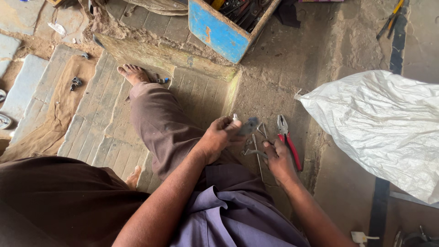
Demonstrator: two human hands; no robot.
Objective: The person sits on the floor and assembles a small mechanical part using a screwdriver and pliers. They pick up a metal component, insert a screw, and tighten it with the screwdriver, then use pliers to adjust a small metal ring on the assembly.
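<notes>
1. Grey flat metal piece [249, 126] sits pinched in the left hand [218, 137], thumb and fingers closed on it. It is lifted just off the ground, likely so its edge can be seen and worked on.
2. Right hand [278, 160] lies at 4 o'clock of that piece, low on the concrete floor [279, 68]. Its fingers curl around a thin metal part [254, 152]; how firm the grip is cannot be told, as the fingertips are partly hidden.
3. Thin steel rod [257, 155] lies on the floor between the two hands, running toward 6 o'clock. It looks kept within reach.
4. Red-handled pliers [287, 137] lie on the floor just beside the right hand at its 1 o'clock, jaws pointing to 12, handles touching or nearly touching the hand; which one is unclear. Probably parked there for a quick grab.
5. Blue wooden toolbox [219, 29] stands at 12 o'clock, well apart from the hands, with dark tools inside.
6. White woven sack [384, 123] is at 3 o'clock, near the pliers but apart from them.
7. Person sits on the floor, brown-trousered leg [160, 123] stretched to 11 o'clock, bare foot [132, 73] resting on a ribbed mat [100, 114].
8. Yellow-handled tool [391, 18] lies far off at 1 o'clock.
</notes>
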